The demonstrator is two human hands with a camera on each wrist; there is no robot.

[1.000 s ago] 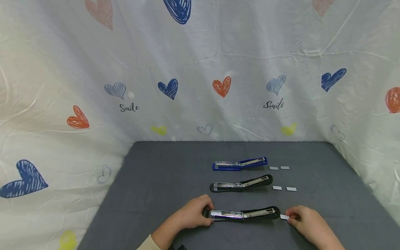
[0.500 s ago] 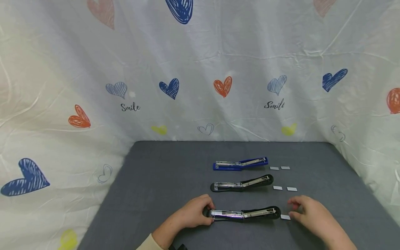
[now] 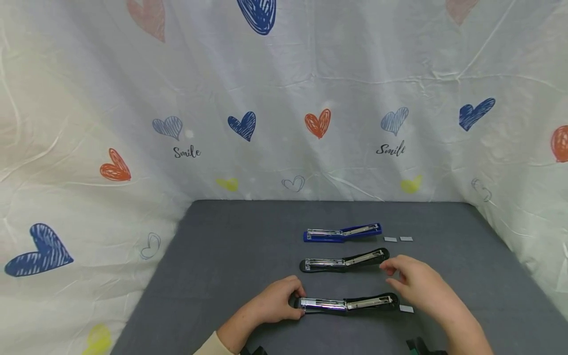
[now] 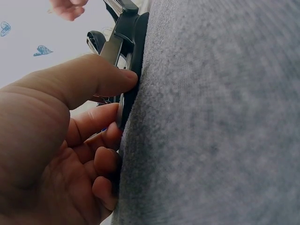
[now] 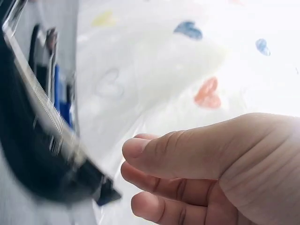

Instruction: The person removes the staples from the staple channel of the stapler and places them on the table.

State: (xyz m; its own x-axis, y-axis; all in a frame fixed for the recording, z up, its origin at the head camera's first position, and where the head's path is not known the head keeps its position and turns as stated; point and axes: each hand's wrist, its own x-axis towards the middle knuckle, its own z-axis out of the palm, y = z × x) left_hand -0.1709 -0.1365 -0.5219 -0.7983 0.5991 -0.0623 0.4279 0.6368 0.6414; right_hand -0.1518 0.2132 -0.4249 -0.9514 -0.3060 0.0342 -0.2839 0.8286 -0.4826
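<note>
My left hand [image 3: 278, 300] pinches the left end of the nearest black stapler [image 3: 326, 305], which lies folded open on the grey table. In the left wrist view, the thumb presses one side of the black base [image 4: 137, 51] and the fingers curl at the other. My right hand [image 3: 421, 283] hovers with bent, parted fingers and nothing between them. Its fingertips are by the right end of the middle black stapler [image 3: 326, 265], also opened out. A small white rectangular piece [image 3: 406, 309] lies off the nearest stapler's right end. The right wrist view shows the opened arm [image 5: 42, 154] beside the fingers.
Farther back lies an opened blue stapler [image 3: 324, 237], with two small white pieces [image 3: 406, 239] to its right. The grey table [image 3: 213, 266] meets a white curtain [image 3: 266, 158] printed with hearts. A black wrist device [image 3: 421, 347] shows at the bottom edge.
My right hand has let go of the small white piece by the nearest stapler and moved up and left toward the middle stapler. My left hand keeps its grip in place.
</note>
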